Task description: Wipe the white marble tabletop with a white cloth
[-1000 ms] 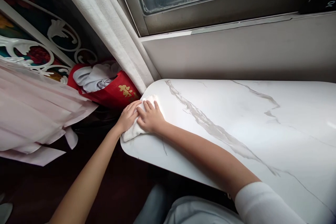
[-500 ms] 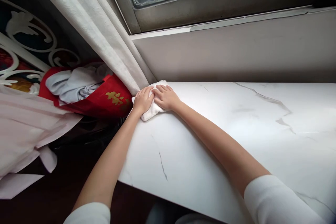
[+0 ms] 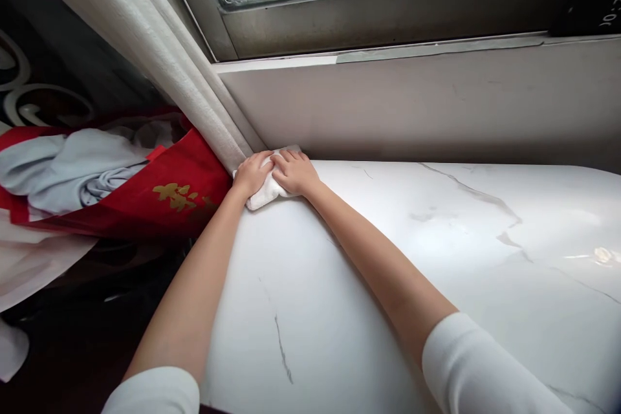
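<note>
A folded white cloth (image 3: 266,196) lies on the far left corner of a white marble-patterned tabletop (image 3: 369,284). My left hand (image 3: 253,173) presses on the cloth's left part, its fingers bent over it and pointing towards the wall. Beside it, my right hand (image 3: 295,172) holds down the right part, with its fingers lying across the top. The two hands nearly touch, and both arms are stretched out. The cloth's far edge meets the wall at the back.
A pale curtain (image 3: 160,58) hangs down to the table's corner. Left of the table is a red bag (image 3: 165,207) with gold marks, holding light grey fabric (image 3: 87,155). Behind the table rise a low wall (image 3: 388,97) and a window frame (image 3: 339,29).
The cloth, under both hands, has slid slightly back against the wall. My view has shifted, so the red bag appears larger and farther left, and more of the table's right end shows.
</note>
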Demonstrator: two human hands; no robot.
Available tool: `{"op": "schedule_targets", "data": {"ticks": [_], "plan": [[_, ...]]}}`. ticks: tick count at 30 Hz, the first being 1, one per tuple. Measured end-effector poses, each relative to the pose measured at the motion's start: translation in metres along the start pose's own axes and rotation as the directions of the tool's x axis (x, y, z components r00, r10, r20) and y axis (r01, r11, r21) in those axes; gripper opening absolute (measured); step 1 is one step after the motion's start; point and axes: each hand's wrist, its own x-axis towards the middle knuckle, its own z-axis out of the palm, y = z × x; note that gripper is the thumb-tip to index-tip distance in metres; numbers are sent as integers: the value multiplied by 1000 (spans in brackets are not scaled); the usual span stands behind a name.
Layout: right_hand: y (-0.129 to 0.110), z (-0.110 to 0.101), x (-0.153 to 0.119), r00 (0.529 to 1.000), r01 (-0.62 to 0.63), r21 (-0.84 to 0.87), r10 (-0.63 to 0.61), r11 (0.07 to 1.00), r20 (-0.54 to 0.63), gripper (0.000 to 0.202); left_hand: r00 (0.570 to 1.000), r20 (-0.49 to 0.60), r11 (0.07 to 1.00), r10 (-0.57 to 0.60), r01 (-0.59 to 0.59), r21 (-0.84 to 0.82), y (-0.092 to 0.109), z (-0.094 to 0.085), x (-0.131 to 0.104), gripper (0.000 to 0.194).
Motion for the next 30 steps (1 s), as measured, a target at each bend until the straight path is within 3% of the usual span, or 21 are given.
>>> {"op": "schedule_targets", "data": {"ticks": [7,12,16,22,30], "plan": [[-1,3,6,999,-31,-38,31,999,7,40,998,32,998,-45,44,33,-3,0,6,43],[-6,1,-3,1000,-16,-97,15,995,-9,42,999,2,997,39,-39,73,-4,4,-2,45],[-14,-5,-24,1000,-14,-133,16,991,14,46,992,-20,986,121,-118,117,1,5,-21,45],[-38,-16,-83,1000,6,-166,-1,986,29,51,986,10,977,166,-165,132,22,-2,-82,45],[-92,-36,-198,997,75,-155,-70,985,35,56,976,57,967,210,-215,136,60,-21,-206,49]]}}
